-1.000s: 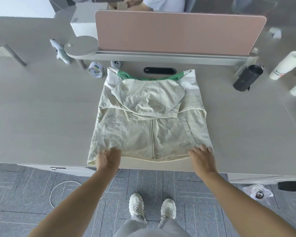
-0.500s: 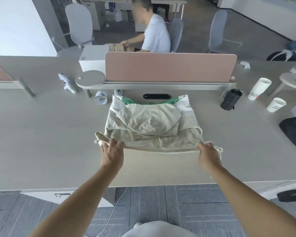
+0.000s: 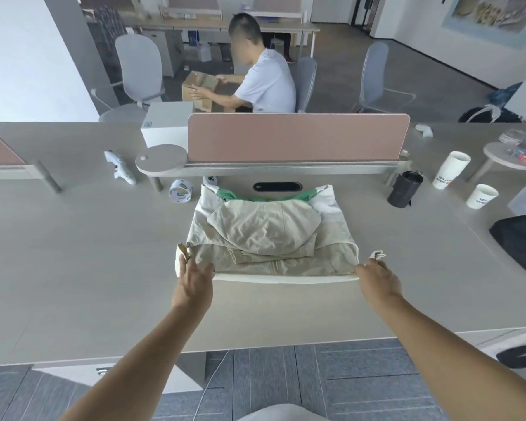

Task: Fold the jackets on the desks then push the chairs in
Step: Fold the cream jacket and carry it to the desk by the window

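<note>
A beige hooded jacket [image 3: 264,229] with a green lining lies on the grey desk [image 3: 73,253], its hood spread on top. Its bottom hem is lifted off the desk and carried toward the hood. My left hand [image 3: 195,279] grips the hem's left corner. My right hand [image 3: 377,279] grips the right corner, with a tuft of cloth sticking up beyond the fingers. The hem stretches taut between both hands. A second dark jacket [image 3: 523,241] lies at the desk's right edge. Grey chairs [image 3: 137,68] stand beyond the desk.
A pink divider [image 3: 298,136] runs along the back of the desk. Nearby stand a tape roll [image 3: 180,191], a black tumbler [image 3: 405,188] and two white paper cups [image 3: 450,174]. A person [image 3: 264,77] sits behind the divider with a cardboard box.
Both hands took hold of the jacket's bottom hem at the desk's front edge, lifted it and carried it forward over the body. The camera tilted up, showing the room beyond.
</note>
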`<action>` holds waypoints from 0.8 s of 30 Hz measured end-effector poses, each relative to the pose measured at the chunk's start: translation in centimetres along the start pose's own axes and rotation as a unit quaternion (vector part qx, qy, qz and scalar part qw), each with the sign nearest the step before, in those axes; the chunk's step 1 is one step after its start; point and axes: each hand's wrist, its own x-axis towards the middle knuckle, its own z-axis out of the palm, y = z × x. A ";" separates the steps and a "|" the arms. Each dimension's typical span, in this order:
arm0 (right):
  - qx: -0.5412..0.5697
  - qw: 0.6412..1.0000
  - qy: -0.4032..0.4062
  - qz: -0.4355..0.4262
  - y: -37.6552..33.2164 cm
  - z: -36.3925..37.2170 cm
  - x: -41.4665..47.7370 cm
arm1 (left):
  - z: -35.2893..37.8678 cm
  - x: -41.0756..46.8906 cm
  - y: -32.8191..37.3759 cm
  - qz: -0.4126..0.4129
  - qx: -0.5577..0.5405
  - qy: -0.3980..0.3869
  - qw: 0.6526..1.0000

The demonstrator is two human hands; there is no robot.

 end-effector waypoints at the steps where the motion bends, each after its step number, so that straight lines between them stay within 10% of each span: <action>1: -0.005 1.000 0.000 0.002 0.0 -0.4 0.1 | -0.4 0.1 0.1 0.001 -0.008 0.003 1.000; 24: -0.050 0.998 0.022 -0.012 2.5 -10.7 -1.1 | -7.1 4.5 1.6 0.095 0.028 0.056 0.994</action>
